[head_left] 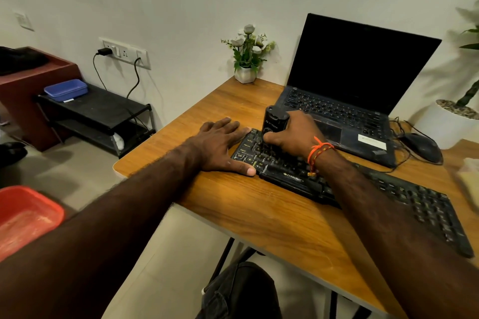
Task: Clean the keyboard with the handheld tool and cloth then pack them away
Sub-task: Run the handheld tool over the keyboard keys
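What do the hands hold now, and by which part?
The right hand grips the handheld tool around its lower body. The left hand holds nothing; it rests flat beside the keyboard.

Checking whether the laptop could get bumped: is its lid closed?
No, the laptop stands open behind the keyboard, its dark screen upright.

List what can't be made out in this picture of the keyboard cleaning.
- Tip of the handheld tool: head view, hidden behind the right hand, so its contact with the keyboard can't be confirmed.
- Keys under the right forearm: covered.
- Cloth: a pale shape at the right edge, blurred and cut off; only probably the cloth.
- Laptop screen: dark, nothing readable.
- Left hand: whether its fingertips touch the keyboard's end is unclear.
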